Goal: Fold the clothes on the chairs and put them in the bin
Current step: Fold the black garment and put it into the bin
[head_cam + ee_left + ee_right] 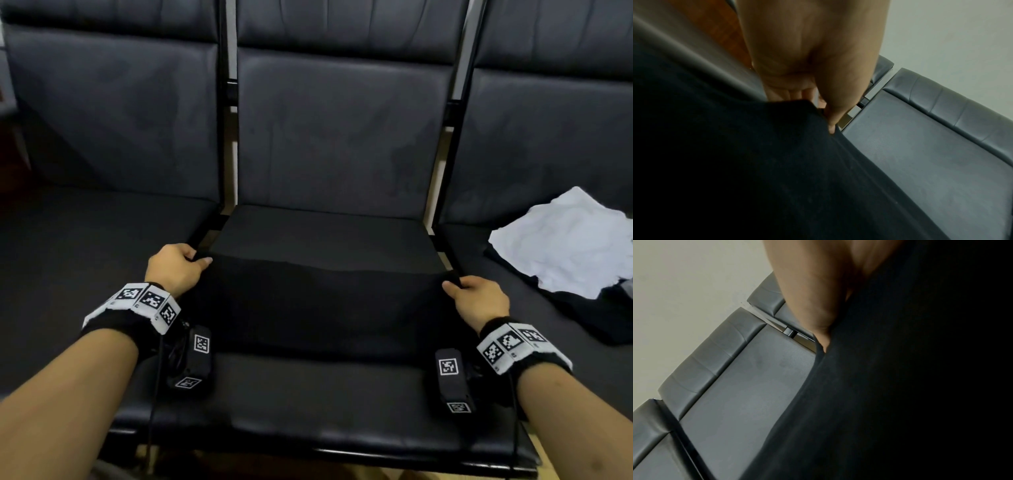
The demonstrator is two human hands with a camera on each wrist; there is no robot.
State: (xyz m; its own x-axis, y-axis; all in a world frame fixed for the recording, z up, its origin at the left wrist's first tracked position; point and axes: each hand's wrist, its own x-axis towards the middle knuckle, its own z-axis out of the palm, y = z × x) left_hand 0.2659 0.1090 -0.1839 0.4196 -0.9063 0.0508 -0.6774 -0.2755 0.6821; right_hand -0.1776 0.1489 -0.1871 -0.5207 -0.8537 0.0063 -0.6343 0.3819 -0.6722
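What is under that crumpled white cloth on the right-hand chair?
A dark garment shows under the crumpled white cloth, sticking out along its near edge on the black padded seat. How far it reaches underneath is covered.

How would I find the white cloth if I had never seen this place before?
Look along the row of dark padded chairs to the right chair, beside the middle chair where the two hands hold a black garment. On its seat lies the crumpled white cloth, resting on some darker clothes. It is the only white, bright thing among all the black.
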